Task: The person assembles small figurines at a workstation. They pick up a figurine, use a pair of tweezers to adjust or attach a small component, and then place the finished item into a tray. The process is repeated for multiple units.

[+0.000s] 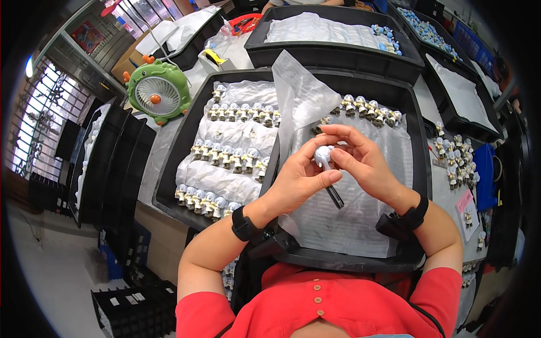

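Note:
Both my hands are together over the right-hand black tray point(420, 169). Between them is a small figurine point(323, 155) with a pale blue-white head; its lower part is hidden by fingers. My left hand point(304, 179) is closed around it from the left, thumb pointing right. Fingers of my right hand point(360, 162) curl over its top, the thumb pressing at its side. A slim dark stick-shaped tool point(335, 197) shows just below my hands; I cannot tell whether it is held or lies on the white foam sheet point(344, 231). Finished-looking figurines point(369, 109) line that tray's far end.
The adjoining black tray point(169, 186) carries rows of similar figurines on crumpled white sheeting. A lifted foam flap point(304, 90) stands between the trays. A green fan point(158, 93) is at the left; loose figurines point(457, 160) cluster at the right. More trays point(338, 56) stand behind.

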Motion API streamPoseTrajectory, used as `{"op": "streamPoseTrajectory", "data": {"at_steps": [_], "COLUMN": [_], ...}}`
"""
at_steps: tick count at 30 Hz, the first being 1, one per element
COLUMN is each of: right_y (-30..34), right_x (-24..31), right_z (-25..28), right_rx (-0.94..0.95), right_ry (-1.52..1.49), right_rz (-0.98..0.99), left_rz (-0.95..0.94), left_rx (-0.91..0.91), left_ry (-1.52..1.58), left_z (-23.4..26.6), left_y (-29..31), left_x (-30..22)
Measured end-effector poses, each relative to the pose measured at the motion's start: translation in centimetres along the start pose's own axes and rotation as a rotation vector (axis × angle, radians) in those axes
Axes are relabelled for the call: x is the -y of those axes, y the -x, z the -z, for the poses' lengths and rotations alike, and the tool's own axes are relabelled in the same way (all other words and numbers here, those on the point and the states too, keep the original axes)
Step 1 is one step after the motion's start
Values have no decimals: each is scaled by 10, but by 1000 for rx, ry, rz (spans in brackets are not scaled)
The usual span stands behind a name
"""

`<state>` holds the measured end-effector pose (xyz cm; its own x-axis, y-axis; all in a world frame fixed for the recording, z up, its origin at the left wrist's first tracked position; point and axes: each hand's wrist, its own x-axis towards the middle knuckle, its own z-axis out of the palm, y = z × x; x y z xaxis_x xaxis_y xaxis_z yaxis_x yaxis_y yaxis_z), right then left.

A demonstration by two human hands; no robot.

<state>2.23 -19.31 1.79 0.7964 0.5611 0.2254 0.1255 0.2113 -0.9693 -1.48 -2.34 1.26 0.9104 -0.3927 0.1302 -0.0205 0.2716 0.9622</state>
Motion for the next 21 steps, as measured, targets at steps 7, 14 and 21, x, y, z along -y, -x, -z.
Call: {"op": "streamPoseTrajectory", "data": {"at_steps": [7, 14, 21], "right_y": [1, 2, 1], "right_x": [-3, -3, -1], "right_z": [-2, -2, 5], "right_rx": [1, -77, -112], "right_ry": [68, 128, 127], "right_rz": [77, 83, 67], "left_rz": [-67, -22, -78], "left_rx": [-3, 7, -1], "left_ry": [-17, 14, -4], "left_z": [-2, 2, -1], "left_y": [-1, 0, 0], "left_x": [2, 0, -3]}}
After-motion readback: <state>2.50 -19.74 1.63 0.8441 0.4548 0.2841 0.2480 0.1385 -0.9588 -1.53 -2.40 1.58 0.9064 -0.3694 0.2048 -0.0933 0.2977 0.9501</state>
